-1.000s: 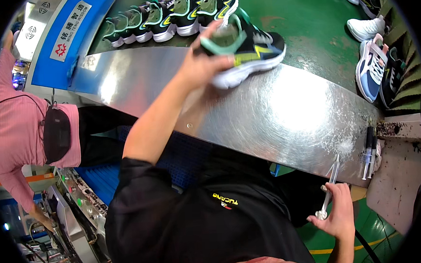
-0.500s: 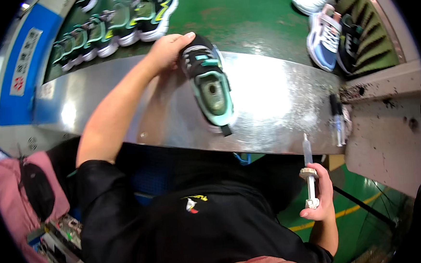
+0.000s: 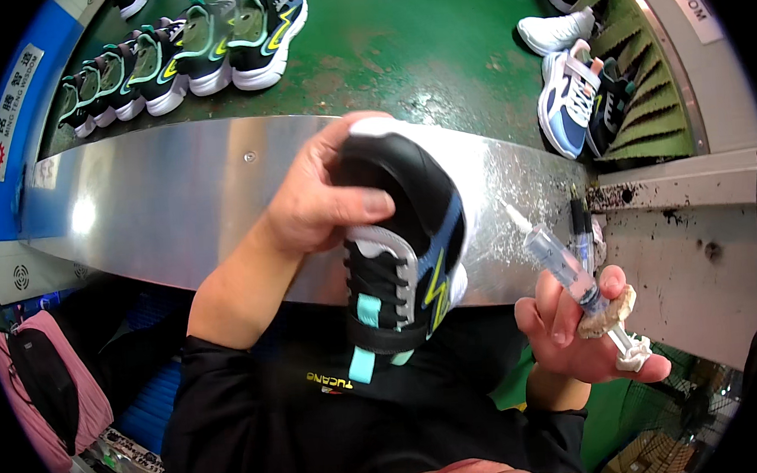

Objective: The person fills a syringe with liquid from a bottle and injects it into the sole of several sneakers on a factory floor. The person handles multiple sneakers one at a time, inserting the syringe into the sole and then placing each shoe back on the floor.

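My left hand grips a black sneaker by its toe, thumb on top of the upper. The shoe is tilted, its white sole edge turned up to the right, its laces and turquoise tabs toward me. In my right hand is a clear syringe with a white tip. Its tip points up and left toward the shoe, apart from it. A lumpy tan collar wraps the barrel's flange, and white wrapping covers the plunger end, against my thumb.
A metal ledge runs along the green surface. Several black sneakers stand in a row at far left. White and blue-white shoes lie at right beside green bristly strips. Dark pens lie by the right wall.
My left hand has brought the sneaker nearer and turned it, so its toe now points away and its side shows. My right hand has raised the syringe and tilted it toward the shoe.
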Demonstrator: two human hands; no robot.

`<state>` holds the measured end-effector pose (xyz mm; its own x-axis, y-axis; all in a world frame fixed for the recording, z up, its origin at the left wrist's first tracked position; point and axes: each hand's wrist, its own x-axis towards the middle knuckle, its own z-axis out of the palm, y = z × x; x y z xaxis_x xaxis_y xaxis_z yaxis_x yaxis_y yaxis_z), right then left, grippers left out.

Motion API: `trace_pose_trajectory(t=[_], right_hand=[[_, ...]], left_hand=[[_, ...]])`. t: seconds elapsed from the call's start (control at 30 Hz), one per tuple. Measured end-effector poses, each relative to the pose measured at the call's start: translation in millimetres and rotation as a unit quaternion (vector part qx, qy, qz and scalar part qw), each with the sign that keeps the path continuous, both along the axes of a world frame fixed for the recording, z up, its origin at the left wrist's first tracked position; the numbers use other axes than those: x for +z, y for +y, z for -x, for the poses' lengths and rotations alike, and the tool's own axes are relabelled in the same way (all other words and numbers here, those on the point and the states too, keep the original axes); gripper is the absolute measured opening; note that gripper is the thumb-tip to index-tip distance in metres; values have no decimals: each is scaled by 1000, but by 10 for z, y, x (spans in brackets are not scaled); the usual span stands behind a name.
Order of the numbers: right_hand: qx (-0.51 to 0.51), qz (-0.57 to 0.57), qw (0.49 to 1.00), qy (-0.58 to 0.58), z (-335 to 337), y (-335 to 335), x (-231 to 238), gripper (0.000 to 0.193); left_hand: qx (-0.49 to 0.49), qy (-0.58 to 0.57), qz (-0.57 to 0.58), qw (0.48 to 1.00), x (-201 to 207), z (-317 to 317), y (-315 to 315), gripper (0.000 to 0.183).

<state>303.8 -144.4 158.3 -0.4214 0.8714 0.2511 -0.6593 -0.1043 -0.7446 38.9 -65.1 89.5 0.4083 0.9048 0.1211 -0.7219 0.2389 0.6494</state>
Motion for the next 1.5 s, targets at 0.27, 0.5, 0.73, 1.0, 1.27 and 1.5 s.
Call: trace_pose_trajectory(t=[0.27,0.5,0.73,1.0,1.27,1.5], right_hand=[[30,-31,999,-20,323,149,192,81],[27,-23,998,-42,390,145,187,78],[48,-15,996,-75,380,182,200,70],[19,2,998,-65,313,136,162,70],[-19,-26,998,-44,187,91,-119,85],[19,29,999,-25,47,39,-310,78]], left_hand=[[2,54,-12,998,64,7,-102,64],[2,76,-62,995,103,-10,-134,61],[14,70,-56,996,124,-12,-157,61],[18,79,-8,997,128,4,-121,63],[61,95,20,993,50,-4,-57,71],[54,35,25,998,-65,33,10,62]])
